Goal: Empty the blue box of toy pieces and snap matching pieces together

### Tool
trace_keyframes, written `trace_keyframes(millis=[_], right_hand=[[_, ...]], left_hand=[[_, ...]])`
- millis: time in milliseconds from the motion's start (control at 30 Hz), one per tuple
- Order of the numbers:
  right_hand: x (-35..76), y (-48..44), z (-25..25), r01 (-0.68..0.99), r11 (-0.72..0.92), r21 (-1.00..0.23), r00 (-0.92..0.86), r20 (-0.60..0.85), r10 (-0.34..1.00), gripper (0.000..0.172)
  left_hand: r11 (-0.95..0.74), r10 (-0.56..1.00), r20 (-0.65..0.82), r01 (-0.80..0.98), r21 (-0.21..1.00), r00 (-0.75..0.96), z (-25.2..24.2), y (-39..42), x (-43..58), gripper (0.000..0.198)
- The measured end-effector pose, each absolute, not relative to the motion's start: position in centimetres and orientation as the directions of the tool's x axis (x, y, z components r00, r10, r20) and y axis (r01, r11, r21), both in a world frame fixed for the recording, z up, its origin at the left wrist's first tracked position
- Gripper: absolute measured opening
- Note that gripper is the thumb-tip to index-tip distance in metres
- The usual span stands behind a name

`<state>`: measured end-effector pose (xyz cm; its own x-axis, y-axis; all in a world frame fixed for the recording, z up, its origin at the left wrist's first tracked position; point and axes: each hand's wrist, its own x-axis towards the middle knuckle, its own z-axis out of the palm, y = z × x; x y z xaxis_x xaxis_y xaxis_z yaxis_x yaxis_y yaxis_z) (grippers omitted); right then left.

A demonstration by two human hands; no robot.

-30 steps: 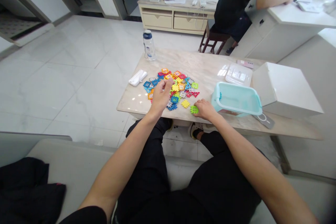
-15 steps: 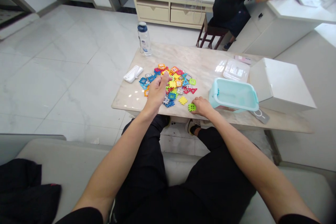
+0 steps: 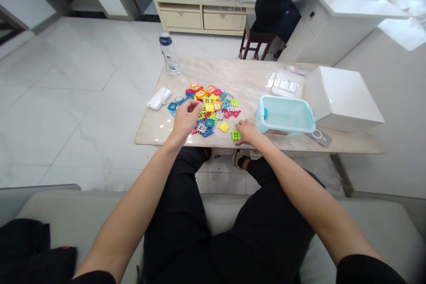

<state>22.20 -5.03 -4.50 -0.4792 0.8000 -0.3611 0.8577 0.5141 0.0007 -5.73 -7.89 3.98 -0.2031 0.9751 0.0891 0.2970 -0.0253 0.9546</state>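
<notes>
My left hand (image 3: 186,120) is above the left side of a pile of colourful interlocking plastic pieces (image 3: 218,105). Its thumb and fingers are curled together; whatever may be between them is hidden. Near the table's front edge, my right hand (image 3: 249,133) has its thumb and fingers at opposite edges of a green square piece (image 3: 235,136) with window-like holes. That piece lies flat on the marble-look table (image 3: 159,131). A yellow notched piece (image 3: 224,127) lies just behind and left of it, apart from the pile.
A light-blue bin (image 3: 289,117) stands right of my right hand, a blue piece inside. Beyond are a clear lid (image 3: 288,83), white box (image 3: 342,97) and grey phone (image 3: 321,137). Left are a water bottle (image 3: 170,55) and white tissue pack (image 3: 159,98). A person (image 3: 276,0) sits beyond.
The view has shifted slightly. My left hand has drawn a little to the left over the pile, its thumb now curled in. My right hand stays at the green piece.
</notes>
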Motion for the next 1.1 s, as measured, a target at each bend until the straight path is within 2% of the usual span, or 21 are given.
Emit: trace_keyframes(millis=[100, 167, 267, 367, 433, 500, 600, 667, 900, 1100], right_hand=[[22.1, -5.3, -3.5, 0.865, 0.502, -0.028, -0.481, -0.339, 0.809, 0.073], [22.1, -5.6, -2.8, 0.859, 0.509, -0.05, -0.498, -0.307, 0.811, 0.075], [22.2, -6.1, -1.8, 0.846, 0.528, -0.076, -0.53, -0.238, 0.814, 0.076], [22.5, -6.5, -1.0, 0.843, 0.528, -0.099, -0.538, -0.171, 0.826, 0.071], [22.8, -6.6, -0.7, 0.841, 0.529, -0.117, -0.541, -0.138, 0.83, 0.068], [23.1, -6.8, -0.6, 0.834, 0.535, -0.133, -0.549, -0.107, 0.829, 0.066], [23.5, -6.9, -0.6, 0.822, 0.548, -0.155, -0.563, -0.081, 0.822, 0.06], [23.8, -7.1, -0.7, 0.821, 0.548, -0.162, -0.565, -0.094, 0.82, 0.056], [24.3, -7.5, -0.9, 0.814, 0.555, -0.172, -0.576, -0.119, 0.808, 0.046], [24.0, -7.5, -0.5, 0.814, 0.55, -0.188, -0.573, -0.11, 0.812, 0.04]], left_hand=[[-0.066, 0.988, 0.131, 0.534, 0.843, -0.085, 2.7, -6.4, -7.3, 0.018], [-0.066, 0.998, 0.063, 0.705, 0.706, 0.031, 1.9, -4.8, -8.2, 0.016], [-0.06, 0.991, -0.077, 0.888, 0.457, 0.106, 1.1, -1.8, -8.5, 0.018], [-0.1, 0.978, -0.154, 0.96, 0.26, 0.144, 0.4, 0.4, -7.1, 0.019], [-0.132, 0.965, -0.199, 0.972, 0.192, 0.171, -0.1, 1.1, -5.7, 0.018], [-0.187, 0.944, -0.25, 0.974, 0.131, 0.215, -0.7, 1.2, -4.4, 0.025], [-0.262, 0.911, -0.314, 0.963, 0.059, 0.267, -1.4, 0.9, -2.9, 0.046], [-0.287, 0.897, -0.347, 0.958, 0.019, 0.275, -1.7, 0.8, -2.2, 0.049], [-0.278, 0.888, -0.39, 0.96, -0.036, 0.242, -2.6, 1.0, -0.5, 0.043], [-0.241, 0.907, -0.345, 0.97, 0.042, 0.241, -2.0, 2.1, -0.7, 0.031]])
